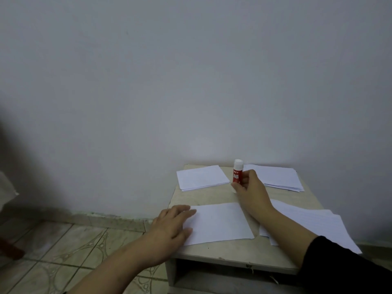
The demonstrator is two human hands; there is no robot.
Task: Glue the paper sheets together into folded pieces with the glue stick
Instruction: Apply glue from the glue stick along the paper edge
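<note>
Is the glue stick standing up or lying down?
Standing up. The glue stick is upright on the table, white cap on top, and the right hand holds its lower part.

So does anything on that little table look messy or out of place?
Mostly tidy. The loose paper pile at the near right is fanned unevenly and pokes past the table edge. The glue stick stands upright in the right hand.

glue stick point(237, 171) stands between two far paper stacks point(202, 177).

Plain home room: patterned floor tiles point(70, 247), small table point(224, 251)
</note>
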